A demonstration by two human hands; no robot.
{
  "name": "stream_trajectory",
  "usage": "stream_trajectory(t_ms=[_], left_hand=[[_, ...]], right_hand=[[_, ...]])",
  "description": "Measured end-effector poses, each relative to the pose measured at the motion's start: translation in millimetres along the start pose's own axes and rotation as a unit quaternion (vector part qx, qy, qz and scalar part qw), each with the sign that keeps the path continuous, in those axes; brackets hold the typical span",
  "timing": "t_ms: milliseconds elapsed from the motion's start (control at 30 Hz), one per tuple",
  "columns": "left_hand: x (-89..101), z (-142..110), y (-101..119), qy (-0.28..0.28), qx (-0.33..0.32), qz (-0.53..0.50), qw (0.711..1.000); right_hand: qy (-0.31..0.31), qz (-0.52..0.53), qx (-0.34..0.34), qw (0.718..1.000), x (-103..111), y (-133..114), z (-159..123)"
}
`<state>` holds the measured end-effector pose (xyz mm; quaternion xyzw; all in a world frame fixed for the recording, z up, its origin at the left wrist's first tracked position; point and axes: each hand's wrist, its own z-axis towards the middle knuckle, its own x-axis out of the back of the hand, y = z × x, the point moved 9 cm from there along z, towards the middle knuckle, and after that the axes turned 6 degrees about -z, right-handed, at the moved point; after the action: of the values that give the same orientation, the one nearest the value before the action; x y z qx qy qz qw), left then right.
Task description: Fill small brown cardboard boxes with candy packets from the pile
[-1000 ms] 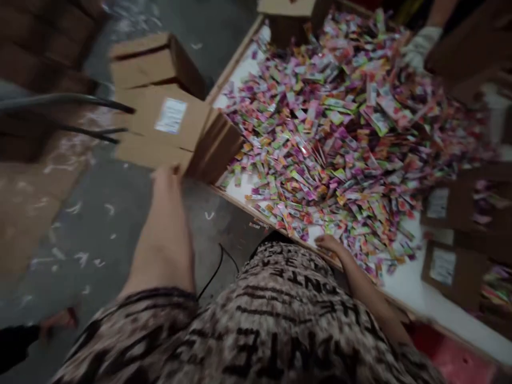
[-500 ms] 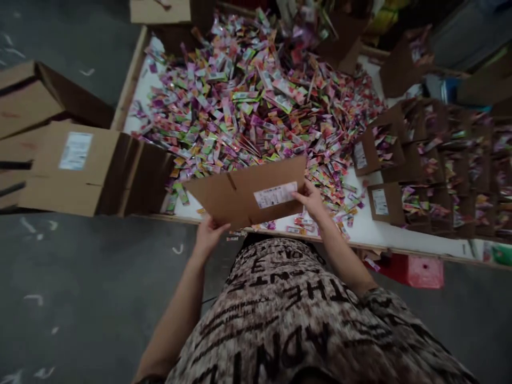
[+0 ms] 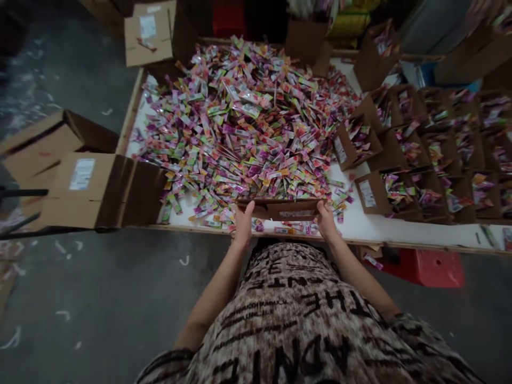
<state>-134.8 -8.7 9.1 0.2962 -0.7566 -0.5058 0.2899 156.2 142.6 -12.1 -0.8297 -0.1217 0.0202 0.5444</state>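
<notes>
Between my two hands, close to the table's front edge, is a flattened cardboard box (image 3: 280, 209), seen nearly edge-on with part of its white label showing. My left hand (image 3: 242, 224) grips its left end, thumb on top. At the opposite end my right hand (image 3: 326, 220) is closed round the cardboard. Just beyond the box spreads a large heap of small colourful wrapped packets (image 3: 240, 138), and a few of them lie under and in front of it.
Rows of open boxes filled with packets (image 3: 424, 186) stand on the white tabletop (image 3: 360, 232) at right. Cardboard boxes (image 3: 76, 197) stand off the left edge, another box (image 3: 150, 37) at the back-left corner. A red stool (image 3: 438, 266) is below the table. A person's hand (image 3: 486, 10) shows top right.
The cardboard box has turned from showing its broad labelled face to nearly edge-on and level. My left hand has moved up and right along with it. The view has shifted somewhat.
</notes>
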Motion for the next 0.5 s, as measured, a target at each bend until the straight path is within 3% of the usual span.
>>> stream_trajectory(t_ms=[133,200,300,400,500], left_hand=[[-27.6,-23.7,7.2,-0.156,-0.075,0.021,0.985],[-26.3,-25.8,-4.0,-0.138,-0.089,0.055,0.985],[-26.8,-21.4,-26.9,-0.099,-0.095,0.069,0.988],[-45.9,-25.8,-39.5,-0.150,-0.110,0.046,0.981],[-42.1,-36.6,-36.2,-0.122,-0.149,0.051,0.980]], right_hand=[[-0.126,0.009,0.013,0.992,-22.5,-5.5,4.8],[-0.183,0.013,-0.023,0.983,-32.0,4.1,5.7],[-0.185,-0.075,-0.067,0.977,-28.3,26.2,13.7],[-0.134,-0.199,-0.023,0.971,-14.2,31.6,24.5],[-0.146,-0.222,0.072,0.961,-9.1,17.7,20.2]])
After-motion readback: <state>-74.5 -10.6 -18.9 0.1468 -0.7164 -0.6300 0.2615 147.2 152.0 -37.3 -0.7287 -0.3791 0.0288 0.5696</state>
